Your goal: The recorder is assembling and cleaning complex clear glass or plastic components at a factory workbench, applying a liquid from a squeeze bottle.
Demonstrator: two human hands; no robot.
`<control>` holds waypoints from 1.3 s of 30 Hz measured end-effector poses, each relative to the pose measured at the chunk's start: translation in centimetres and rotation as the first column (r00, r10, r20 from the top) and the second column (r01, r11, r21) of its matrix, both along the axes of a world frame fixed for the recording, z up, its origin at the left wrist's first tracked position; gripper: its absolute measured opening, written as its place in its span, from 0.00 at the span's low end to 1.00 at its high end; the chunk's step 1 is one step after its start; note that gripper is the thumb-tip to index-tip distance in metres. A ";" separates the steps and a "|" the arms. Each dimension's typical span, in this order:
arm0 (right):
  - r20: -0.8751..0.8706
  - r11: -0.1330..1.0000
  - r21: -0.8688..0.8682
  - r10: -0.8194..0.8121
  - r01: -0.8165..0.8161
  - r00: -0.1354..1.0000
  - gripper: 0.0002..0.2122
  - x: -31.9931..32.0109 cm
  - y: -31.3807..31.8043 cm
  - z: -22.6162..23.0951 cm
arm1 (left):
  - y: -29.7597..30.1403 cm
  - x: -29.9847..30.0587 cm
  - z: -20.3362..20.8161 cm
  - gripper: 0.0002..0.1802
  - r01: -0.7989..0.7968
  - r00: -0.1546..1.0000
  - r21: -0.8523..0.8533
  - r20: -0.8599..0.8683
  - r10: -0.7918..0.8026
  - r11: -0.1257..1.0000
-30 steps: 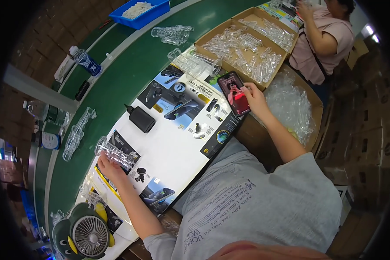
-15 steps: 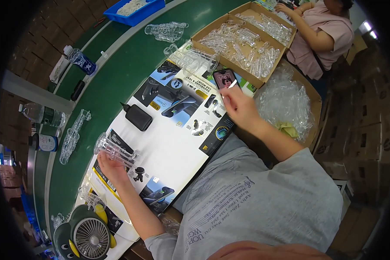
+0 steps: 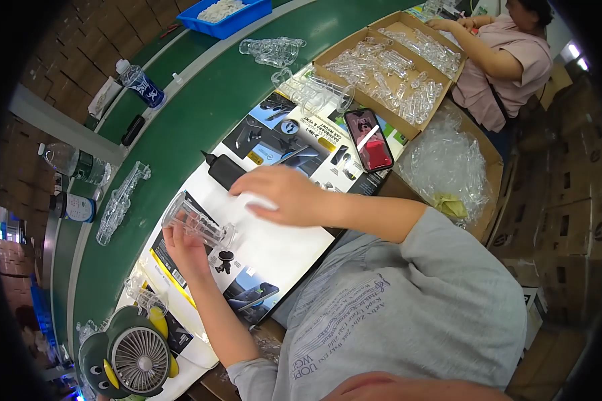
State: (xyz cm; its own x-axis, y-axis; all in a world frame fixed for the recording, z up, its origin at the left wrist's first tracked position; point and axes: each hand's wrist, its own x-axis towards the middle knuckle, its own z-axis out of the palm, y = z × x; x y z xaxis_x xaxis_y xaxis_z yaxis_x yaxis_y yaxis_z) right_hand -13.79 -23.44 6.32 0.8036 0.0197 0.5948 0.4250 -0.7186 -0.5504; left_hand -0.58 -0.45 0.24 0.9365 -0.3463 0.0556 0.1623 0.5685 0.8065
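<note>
My left hand (image 3: pixel 187 250) grips a clear, see-through part (image 3: pixel 195 220), with a wide round rim at one end and slim tubes toward the other. It is tilted over the printed cardboard sheet (image 3: pixel 284 257). My right hand (image 3: pixel 281 195), a little blurred, hovers over the middle of the sheet with its fingers stretched out and nothing in them. Just beyond those fingertips lies a small black bottle (image 3: pixel 225 171) with a pointed nozzle. A phone (image 3: pixel 369 140) with a lit screen rests at the sheet's right end.
Clear parts fill a divided cardboard box (image 3: pixel 354 87); beside it, another box holds plastic bags (image 3: pixel 441 160). More clear pieces (image 3: pixel 122 202) lie on the green table (image 3: pixel 201 100). A fan (image 3: pixel 139 361) stands near left, bottles (image 3: pixel 140 83) farther off. A co-worker (image 3: pixel 502 60) sits far right.
My right hand has left the phone and swung left toward the black bottle. The phone now lies uncovered. My left hand still holds the clear part, and the whole view has shifted slightly.
</note>
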 end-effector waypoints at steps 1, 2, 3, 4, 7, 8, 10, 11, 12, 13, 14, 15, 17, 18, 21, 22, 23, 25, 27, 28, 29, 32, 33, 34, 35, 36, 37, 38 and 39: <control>-0.022 0.999 0.014 -0.045 0.045 0.999 0.13 -0.3 -1.4 0.0 | 0.1 0.0 0.0 0.18 -0.003 1.000 -0.005 -0.005 0.003 1.000; -0.102 0.984 0.040 -0.168 0.173 0.980 0.11 -1.2 -3.0 -0.3 | 0.0 0.0 0.3 0.18 -0.001 1.000 -0.005 -0.011 0.001 1.000; -0.182 0.954 0.054 -0.281 0.295 0.942 0.09 -2.2 -4.9 -0.7 | 0.0 -0.1 0.5 0.17 -0.006 1.000 -0.006 -0.016 0.006 1.000; -0.128 0.906 0.027 -0.417 0.423 0.900 0.08 -3.2 -6.9 -1.4 | 0.0 -0.1 0.6 0.18 -0.002 1.000 -0.003 -0.011 0.002 1.000; -0.212 0.729 -0.043 -0.674 0.683 0.707 0.06 -6.9 -12.1 -2.9 | -0.2 -0.3 0.9 0.11 0.000 0.999 0.020 -0.039 0.001 1.000; -0.214 0.727 -0.051 -0.678 0.685 0.704 0.06 -7.9 -13.4 -3.2 | -0.4 -0.4 0.8 0.12 -0.001 0.999 0.025 -0.053 0.002 1.000; -0.182 0.661 -0.184 -0.751 0.728 0.635 0.05 -9.0 -15.3 -3.4 | -0.6 -0.5 0.6 0.12 0.020 0.999 0.020 -0.042 -0.019 1.000; -0.183 0.658 -0.185 -0.753 0.730 0.632 0.05 -9.1 -15.8 -3.4 | -0.6 -0.4 0.6 0.13 0.038 0.999 0.019 -0.024 -0.038 0.999; -0.204 0.668 -0.229 -0.745 0.708 0.636 0.05 -9.2 -16.2 -3.5 | -0.4 -0.3 0.1 0.13 0.055 0.998 0.012 -0.033 -0.055 0.998; -0.225 0.675 -0.270 -0.737 0.686 0.637 0.05 -9.2 -16.5 -3.4 | -0.3 -0.2 -0.1 0.13 0.060 0.998 0.013 -0.032 -0.059 0.998; -0.268 0.679 -0.312 -0.734 0.665 0.624 0.05 -9.0 -16.7 -3.3 | -0.2 -0.1 -0.3 0.13 0.048 0.998 0.017 -0.037 -0.048 0.999; -0.269 0.677 -0.308 -0.736 0.668 0.622 0.05 -8.6 -17.0 -3.3 | -0.2 0.0 -0.3 0.14 0.037 0.998 0.021 -0.042 -0.036 0.999; -0.306 0.678 -0.402 -0.733 0.615 0.608 0.04 -8.4 -17.5 -3.4 | -0.1 0.1 -0.3 0.14 0.022 0.997 0.028 -0.079 -0.020 0.999; -0.308 0.676 -0.400 -0.735 0.619 0.604 0.04 -8.6 -17.7 -3.6 | -0.1 0.1 -0.3 0.14 0.008 0.996 0.026 -0.085 -0.006 1.000; -0.321 0.653 -0.498 -0.750 0.571 0.578 0.04 -9.3 -17.9 -4.1 | 0.4 0.6 -0.7 0.14 0.037 0.995 -0.008 -0.092 -0.038 0.999; -0.308 0.675 -0.500 -0.724 0.543 0.618 0.03 -9.9 -17.5 -3.6 | 0.5 0.7 -0.7 0.15 -0.009 0.993 0.005 -0.114 0.009 1.000; -0.293 0.694 -0.502 -0.698 0.516 0.653 0.03 -10.7 -17.0 -3.2 | 0.5 0.7 -0.8 0.15 -0.050 0.990 0.018 -0.134 0.052 0.999; -0.216 0.723 -0.412 -0.669 0.555 0.711 0.03 -12.0 -15.9 -2.7 | 0.9 0.9 -1.0 0.15 -0.033 0.990 0.020 -0.137 0.036 0.999; -0.129 0.748 -0.318 -0.642 0.582 0.756 0.03 -13.4 -15.0 -2.3 | 1.2 1.0 -1.2 0.15 -0.015 0.990 0.021 -0.141 0.018 1.000; -0.165 0.753 -0.282 -0.649 0.595 0.743 0.08 -14.0 -14.6 -2.2 | 1.3 1.0 -1.2 0.16 -0.033 0.987 0.029 -0.155 0.037 0.999; -0.200 0.755 -0.246 -0.653 0.607 0.730 0.14 -14.4 -14.5 -2.2 | 1.4 1.1 -1.3 0.17 -0.052 0.984 0.037 -0.169 0.057 0.998; -0.230 0.762 -0.253 -0.646 0.597 0.727 0.18 -14.8 -14.9 -3.3 | 1.2 1.0 -1.4 0.18 -0.062 0.980 0.040 -0.187 0.068 0.997; -0.233 0.759 -0.251 -0.650 0.601 0.724 0.18 -14.9 -15.0 -3.6 | 1.1 1.0 -1.4 0.18 -0.073 0.979 0.052 -0.187 0.081 0.996; -0.242 0.757 -0.281 -0.650 0.589 0.720 0.18 -14.7 -15.0 -3.7 | 1.2 1.1 -1.5 0.18 -0.069 0.979 0.055 -0.187 0.078 0.996; -0.252 0.755 -0.310 -0.651 0.577 0.716 0.19 -14.5 -15.0 -3.8 | 1.2 1.2 -1.8 0.18 -0.052 0.980 0.047 -0.189 0.060 0.998; -0.254 0.754 -0.308 -0.653 0.580 0.713 0.19 -14.4 -15.1 -4.0 | 1.2 1.4 -2.0 0.18 -0.033 0.981 0.040 -0.191 0.040 0.999; -0.250 0.761 -0.341 -0.639 0.552 0.727 0.18 -14.0 -15.2 -4.0 | 1.3 1.3 -1.9 0.18 -0.038 0.981 0.040 -0.188 0.045 0.998; -0.246 0.766 -0.373 -0.625 0.523 0.741 0.18 -13.8 -15.3 -4.0 | 1.4 1.2 -1.6 0.18 -0.047 0.981 0.049 -0.186 0.056 0.998; -0.244 0.768 -0.372 -0.623 0.521 0.743 0.18 -13.6 -15.3 -4.2 | 1.5 1.1 -1.5 0.18 -0.056 0.981 0.058 -0.184 0.066 0.997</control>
